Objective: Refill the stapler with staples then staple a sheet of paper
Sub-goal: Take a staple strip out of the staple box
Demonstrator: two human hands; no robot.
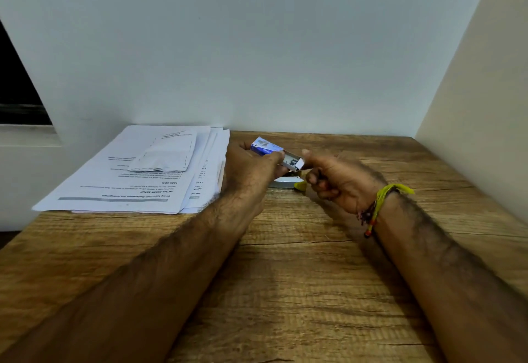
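Left hand (251, 165) gripping blue staple box (266, 147) above worktop (300, 262); right hand (334, 180) fingers pinching its slid-out tray (293, 162). Stapler (287, 183) below, mostly hidden, apparently unfilled. Refilling, stapling paper (137, 174) both pending

head view, single camera: worn at head height, facing forward and down across a wooden table (300, 277) toward a pale wall (257, 34) at 12 o'clock. wide-angle, edges bowed. forearms enter from 6 o'clock, near the lens; paper stack (137, 174) at 10 o'clock, farther off. no second view to share.
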